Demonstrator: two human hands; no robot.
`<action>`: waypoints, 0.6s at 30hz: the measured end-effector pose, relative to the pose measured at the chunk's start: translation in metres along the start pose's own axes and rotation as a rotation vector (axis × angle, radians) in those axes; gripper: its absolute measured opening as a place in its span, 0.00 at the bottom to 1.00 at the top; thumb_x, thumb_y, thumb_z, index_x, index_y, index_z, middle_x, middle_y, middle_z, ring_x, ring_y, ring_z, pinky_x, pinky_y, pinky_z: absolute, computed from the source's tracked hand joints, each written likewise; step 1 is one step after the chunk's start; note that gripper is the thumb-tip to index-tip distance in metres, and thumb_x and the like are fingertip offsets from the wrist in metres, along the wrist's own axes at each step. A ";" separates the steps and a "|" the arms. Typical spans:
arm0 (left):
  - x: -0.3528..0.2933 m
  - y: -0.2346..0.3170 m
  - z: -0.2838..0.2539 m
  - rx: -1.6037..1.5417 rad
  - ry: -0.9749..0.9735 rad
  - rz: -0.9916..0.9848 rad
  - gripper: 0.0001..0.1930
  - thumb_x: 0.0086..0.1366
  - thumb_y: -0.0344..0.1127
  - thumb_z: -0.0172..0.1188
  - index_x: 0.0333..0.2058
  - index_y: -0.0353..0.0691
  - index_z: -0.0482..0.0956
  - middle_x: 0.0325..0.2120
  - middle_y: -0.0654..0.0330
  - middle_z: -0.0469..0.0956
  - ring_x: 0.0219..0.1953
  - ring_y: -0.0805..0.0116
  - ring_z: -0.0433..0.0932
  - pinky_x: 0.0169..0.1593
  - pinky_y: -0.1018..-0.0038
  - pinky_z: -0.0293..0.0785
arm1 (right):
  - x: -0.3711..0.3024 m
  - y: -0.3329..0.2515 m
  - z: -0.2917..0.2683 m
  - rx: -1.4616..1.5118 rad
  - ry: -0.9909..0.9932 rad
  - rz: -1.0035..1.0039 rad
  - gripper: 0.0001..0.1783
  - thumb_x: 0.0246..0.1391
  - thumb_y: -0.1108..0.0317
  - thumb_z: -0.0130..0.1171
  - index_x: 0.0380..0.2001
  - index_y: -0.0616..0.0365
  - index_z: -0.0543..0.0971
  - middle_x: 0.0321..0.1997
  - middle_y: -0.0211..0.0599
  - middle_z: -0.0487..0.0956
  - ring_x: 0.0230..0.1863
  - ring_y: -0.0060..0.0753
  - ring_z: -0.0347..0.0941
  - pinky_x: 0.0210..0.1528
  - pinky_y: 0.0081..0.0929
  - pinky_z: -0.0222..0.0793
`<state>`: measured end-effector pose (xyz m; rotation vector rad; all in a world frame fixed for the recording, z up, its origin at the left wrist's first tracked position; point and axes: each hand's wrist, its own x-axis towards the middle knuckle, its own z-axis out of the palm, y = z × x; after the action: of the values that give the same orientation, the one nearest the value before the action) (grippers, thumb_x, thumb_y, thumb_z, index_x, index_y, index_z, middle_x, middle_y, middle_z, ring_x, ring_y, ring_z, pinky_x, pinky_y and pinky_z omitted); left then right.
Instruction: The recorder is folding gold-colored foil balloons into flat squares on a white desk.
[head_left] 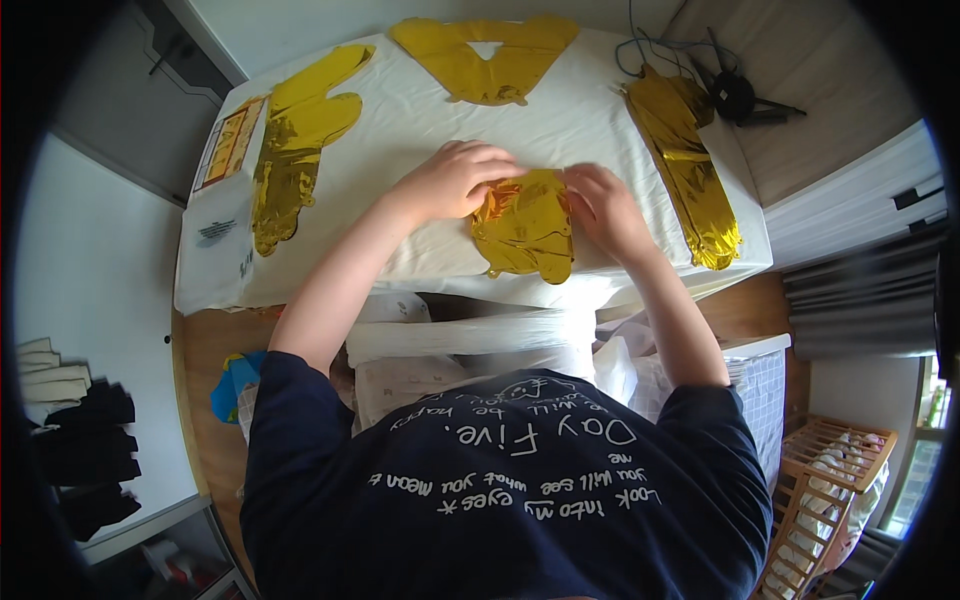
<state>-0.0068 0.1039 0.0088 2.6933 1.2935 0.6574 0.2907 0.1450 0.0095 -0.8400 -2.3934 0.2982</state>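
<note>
A gold foil balloon [525,232], flat and partly folded, lies on the white-covered table near its front edge. At its upper left edge is my left hand [455,180], fingers bent and closed on the foil. My right hand [605,208] pinches the upper right corner, with its fingertips slightly blurred. Other flat gold foil balloons lie around: a long one on the left [290,140], a triangular one with a small opening at the far side [510,82], and a long one on the right [685,165].
A printed card [228,145] and a clear plastic packet [215,235] lie at the table's left edge. A black device with antennas [733,95] and blue cables stands at the far right corner. A plastic-wrapped bar [450,338] runs below the front edge.
</note>
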 end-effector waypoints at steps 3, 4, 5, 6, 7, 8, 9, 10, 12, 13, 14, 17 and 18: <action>0.004 -0.005 0.004 -0.073 -0.114 0.002 0.26 0.62 0.25 0.58 0.59 0.51 0.80 0.56 0.64 0.78 0.62 0.61 0.72 0.69 0.59 0.63 | -0.022 -0.003 -0.013 -0.069 -0.058 -0.219 0.19 0.57 0.71 0.64 0.53 0.54 0.84 0.54 0.40 0.82 0.54 0.47 0.79 0.58 0.41 0.75; 0.003 -0.006 0.006 -0.075 -0.114 0.002 0.26 0.62 0.25 0.58 0.59 0.51 0.80 0.56 0.64 0.78 0.62 0.61 0.72 0.69 0.59 0.63 | -0.025 -0.005 -0.016 -0.051 -0.107 -0.289 0.20 0.55 0.72 0.65 0.52 0.54 0.84 0.55 0.39 0.82 0.56 0.46 0.79 0.60 0.43 0.75; 0.000 -0.006 0.007 -0.058 -0.100 0.002 0.24 0.62 0.25 0.57 0.57 0.51 0.81 0.55 0.65 0.78 0.62 0.62 0.72 0.68 0.59 0.63 | -0.025 -0.006 -0.016 -0.051 -0.109 -0.288 0.20 0.55 0.72 0.65 0.52 0.54 0.84 0.55 0.39 0.82 0.56 0.46 0.79 0.60 0.43 0.75; 0.001 -0.004 0.008 -0.044 -0.088 0.008 0.23 0.61 0.25 0.57 0.55 0.50 0.82 0.54 0.65 0.78 0.62 0.64 0.72 0.68 0.59 0.63 | -0.026 -0.007 -0.017 -0.062 -0.126 -0.332 0.20 0.54 0.72 0.65 0.52 0.54 0.84 0.56 0.39 0.82 0.58 0.46 0.79 0.61 0.43 0.75; 0.003 -0.003 0.009 -0.048 -0.089 0.014 0.23 0.61 0.25 0.57 0.55 0.50 0.82 0.54 0.65 0.78 0.62 0.64 0.72 0.68 0.59 0.63 | -0.026 -0.008 -0.018 -0.072 -0.144 -0.376 0.21 0.53 0.72 0.65 0.52 0.55 0.84 0.57 0.39 0.82 0.59 0.45 0.78 0.63 0.44 0.74; 0.004 -0.002 0.009 -0.023 -0.089 0.002 0.20 0.63 0.27 0.58 0.53 0.50 0.81 0.55 0.66 0.78 0.61 0.64 0.72 0.67 0.60 0.63 | -0.027 -0.007 -0.019 -0.075 -0.145 -0.370 0.21 0.53 0.72 0.65 0.52 0.55 0.84 0.57 0.39 0.82 0.59 0.45 0.78 0.63 0.44 0.74; 0.004 -0.001 0.008 0.005 -0.089 -0.013 0.17 0.65 0.29 0.60 0.52 0.49 0.81 0.55 0.66 0.77 0.61 0.65 0.72 0.66 0.61 0.64 | -0.025 -0.006 -0.019 -0.059 -0.160 -0.386 0.21 0.53 0.72 0.65 0.52 0.56 0.84 0.58 0.39 0.82 0.60 0.45 0.78 0.64 0.44 0.74; 0.005 0.000 0.011 0.003 -0.091 -0.012 0.17 0.65 0.29 0.60 0.52 0.49 0.81 0.55 0.66 0.77 0.61 0.65 0.72 0.66 0.61 0.64 | -0.024 -0.005 -0.019 -0.043 -0.175 -0.402 0.20 0.53 0.72 0.64 0.52 0.57 0.84 0.58 0.39 0.82 0.60 0.46 0.78 0.65 0.43 0.74; 0.007 0.003 0.019 0.085 -0.034 -0.024 0.14 0.68 0.35 0.61 0.52 0.49 0.78 0.55 0.68 0.76 0.60 0.65 0.73 0.65 0.61 0.64 | -0.021 -0.003 -0.020 -0.061 -0.188 -0.425 0.21 0.54 0.70 0.63 0.52 0.56 0.84 0.59 0.39 0.82 0.60 0.44 0.78 0.65 0.42 0.74; 0.006 0.002 0.024 0.085 -0.035 -0.027 0.14 0.68 0.35 0.61 0.52 0.49 0.78 0.55 0.68 0.76 0.60 0.65 0.73 0.65 0.61 0.64 | -0.021 -0.003 -0.021 -0.080 -0.201 -0.451 0.21 0.54 0.69 0.61 0.53 0.56 0.83 0.59 0.39 0.82 0.60 0.43 0.78 0.65 0.41 0.74; 0.005 0.001 0.028 0.072 0.005 0.032 0.17 0.69 0.38 0.61 0.56 0.49 0.77 0.58 0.68 0.75 0.62 0.65 0.72 0.67 0.60 0.63 | -0.022 -0.003 -0.021 -0.078 -0.203 -0.452 0.21 0.54 0.69 0.61 0.53 0.56 0.83 0.59 0.39 0.82 0.60 0.43 0.78 0.65 0.41 0.74; 0.006 -0.004 0.033 0.034 0.007 0.098 0.23 0.72 0.42 0.59 0.63 0.51 0.72 0.65 0.67 0.71 0.68 0.65 0.67 0.71 0.59 0.59 | -0.020 -0.006 -0.021 -0.132 -0.188 -0.459 0.22 0.55 0.68 0.61 0.55 0.54 0.82 0.59 0.39 0.82 0.61 0.42 0.78 0.66 0.42 0.74; 0.008 -0.003 0.033 0.003 -0.030 0.114 0.25 0.73 0.42 0.58 0.67 0.52 0.70 0.69 0.67 0.68 0.71 0.65 0.64 0.74 0.59 0.57 | -0.018 -0.009 -0.024 -0.185 -0.174 -0.479 0.23 0.55 0.67 0.61 0.55 0.54 0.82 0.60 0.38 0.82 0.62 0.42 0.78 0.66 0.42 0.73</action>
<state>0.0091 0.1159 -0.0187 2.7848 1.1428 0.6232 0.3114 0.1278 0.0239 -0.3015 -2.7224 -0.0437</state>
